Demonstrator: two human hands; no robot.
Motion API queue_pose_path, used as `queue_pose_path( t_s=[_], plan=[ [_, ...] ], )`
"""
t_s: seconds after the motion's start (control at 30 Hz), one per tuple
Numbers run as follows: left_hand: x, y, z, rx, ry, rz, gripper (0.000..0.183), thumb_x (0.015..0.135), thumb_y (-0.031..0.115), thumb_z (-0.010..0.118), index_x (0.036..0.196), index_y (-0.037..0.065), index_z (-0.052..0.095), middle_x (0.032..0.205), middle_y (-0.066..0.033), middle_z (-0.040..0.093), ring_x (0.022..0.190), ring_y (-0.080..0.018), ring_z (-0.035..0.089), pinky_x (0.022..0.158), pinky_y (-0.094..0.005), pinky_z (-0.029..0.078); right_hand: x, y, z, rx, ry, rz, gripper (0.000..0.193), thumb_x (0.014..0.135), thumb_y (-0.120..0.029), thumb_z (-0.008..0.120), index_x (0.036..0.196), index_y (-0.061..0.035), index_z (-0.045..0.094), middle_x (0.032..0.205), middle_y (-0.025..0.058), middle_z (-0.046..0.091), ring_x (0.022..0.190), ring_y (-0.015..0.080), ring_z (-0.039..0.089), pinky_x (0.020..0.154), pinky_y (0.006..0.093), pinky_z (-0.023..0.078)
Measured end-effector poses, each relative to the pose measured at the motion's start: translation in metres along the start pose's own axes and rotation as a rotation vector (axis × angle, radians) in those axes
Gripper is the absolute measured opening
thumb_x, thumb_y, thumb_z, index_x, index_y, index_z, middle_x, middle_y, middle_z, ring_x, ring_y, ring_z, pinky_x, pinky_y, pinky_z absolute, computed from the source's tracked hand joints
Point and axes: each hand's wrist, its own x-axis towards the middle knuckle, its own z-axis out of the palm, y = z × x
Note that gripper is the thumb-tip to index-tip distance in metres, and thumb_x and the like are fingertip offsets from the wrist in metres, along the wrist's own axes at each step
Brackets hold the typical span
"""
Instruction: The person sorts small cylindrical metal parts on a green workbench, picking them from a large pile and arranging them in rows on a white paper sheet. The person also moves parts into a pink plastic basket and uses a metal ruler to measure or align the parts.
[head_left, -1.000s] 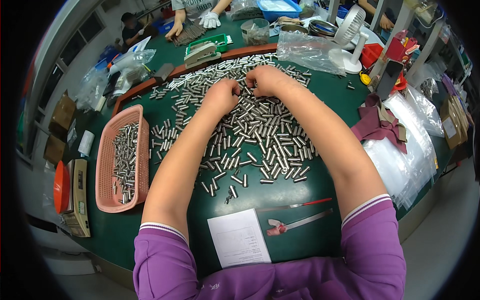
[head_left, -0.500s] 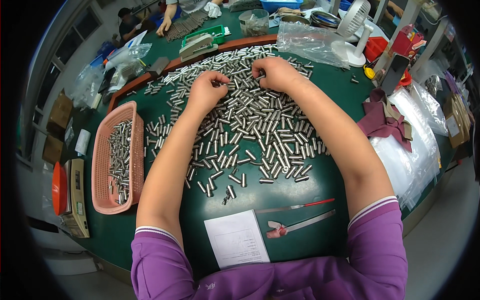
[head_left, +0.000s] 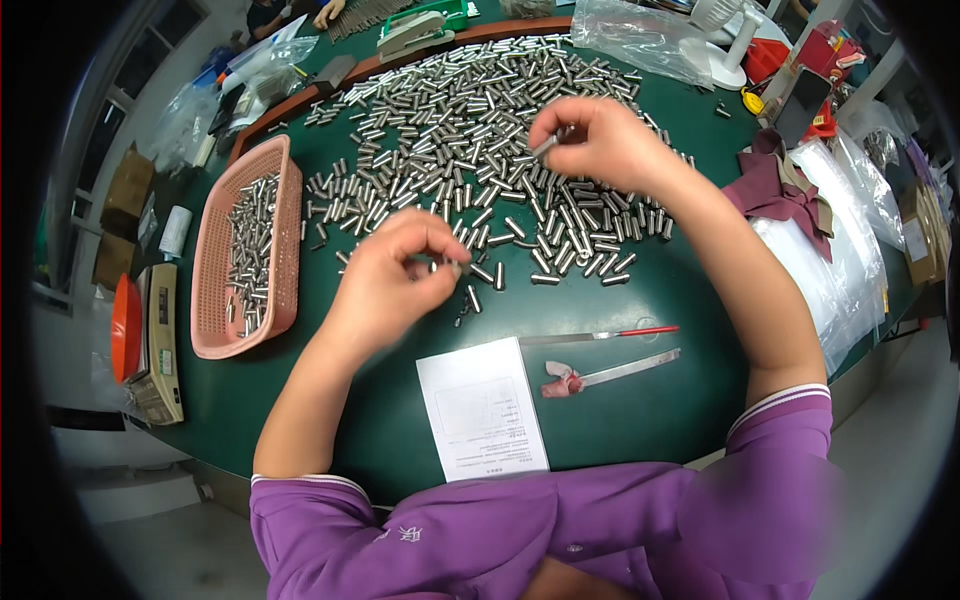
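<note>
A wide heap of short shiny metal pins (head_left: 440,135) covers the far middle of the green table. Low at the heap's near left edge, my left hand (head_left: 392,275) has its thumb and fingers closed on a small metal pin, mostly hidden by the fingers. My right hand (head_left: 605,145) hovers over the right part of the heap, pinching another metal pin (head_left: 547,146) between thumb and fingertips. To the left stands a pink plastic basket (head_left: 212,275), partly filled with similar pins.
Near me lie a printed paper sheet (head_left: 480,405), a red-handled file (head_left: 640,331) and a metal strip (head_left: 630,368) with cloth around one end. A scale (head_left: 160,345) stands far left. Plastic bags (head_left: 640,40) and a white fan (head_left: 730,65) are behind; maroon cloth (head_left: 770,190) lies right.
My left hand has come back toward me, from the middle of the heap to its near edge. My right hand has moved right and nearer. The view has tilted down.
</note>
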Motion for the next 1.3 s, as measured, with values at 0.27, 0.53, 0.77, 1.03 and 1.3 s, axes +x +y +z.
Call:
queue_pose_path(
  t_s=[0.27, 0.53, 0.77, 1.03, 1.3],
  plan=[
    [-0.066, -0.016, 0.012, -0.152, -0.081, -0.332, 0.017, 0.078, -0.005, 0.065, 0.093, 0.000, 0.067, 0.098, -0.0015, 0.064, 0.078, -0.0058, 0.058, 0.067, -0.0200, 0.048, -0.076, -0.039, 0.069, -0.061, -0.338, 0.057, 0.019, 0.074, -0.001, 0.068, 0.093, -0.0049, 0.069, 0.081, 0.0004, 0.067, 0.074, 0.0085, 0.061, 0.071, 0.0249, 0.051],
    [-0.035, -0.025, 0.034, -0.169, 0.116, -0.227, 0.015, 0.081, -0.003, 0.066, 0.096, 0.001, 0.067, 0.107, -0.0024, 0.066, 0.083, -0.0055, 0.060, 0.070, -0.0201, 0.049, -0.052, -0.026, 0.116, -0.287, -0.004, -0.190, 0.021, 0.069, -0.004, 0.068, 0.089, -0.0060, 0.070, 0.085, 0.0118, 0.068, 0.079, 0.0282, 0.067, 0.072, 0.0380, 0.053],
    [-0.060, -0.024, 0.040, -0.066, 0.226, 0.014, 0.013, 0.081, -0.004, 0.068, 0.092, 0.002, 0.067, 0.113, -0.0048, 0.059, 0.092, -0.0084, 0.059, 0.069, -0.0198, 0.050, -0.075, -0.033, 0.110, -0.124, -0.022, -0.087, 0.018, 0.072, -0.004, 0.068, 0.090, -0.0076, 0.070, 0.083, 0.0116, 0.066, 0.077, 0.0270, 0.066, 0.071, 0.0370, 0.053],
    [-0.055, -0.040, 0.052, 0.151, 0.250, 0.198, 0.020, 0.080, -0.005, 0.068, 0.099, 0.002, 0.066, 0.106, -0.0073, 0.063, 0.089, -0.0160, 0.065, 0.073, -0.0261, 0.054, -0.081, -0.036, 0.111, -0.330, -0.074, -0.201, 0.021, 0.074, -0.003, 0.069, 0.096, -0.0036, 0.070, 0.096, 0.0113, 0.066, 0.093, 0.0301, 0.064, 0.082, 0.0395, 0.052],
    [-0.067, -0.032, 0.045, 0.306, 0.235, 0.244, 0.040, 0.077, -0.006, 0.068, 0.116, 0.002, 0.060, 0.118, -0.0128, 0.062, 0.109, -0.0289, 0.061, 0.093, -0.0358, 0.050, -0.089, -0.051, 0.094, -0.475, -0.051, -0.148, 0.026, 0.074, -0.006, 0.071, 0.100, -0.0098, 0.069, 0.097, 0.0083, 0.064, 0.097, 0.0288, 0.061, 0.085, 0.0400, 0.050]
  ],
)
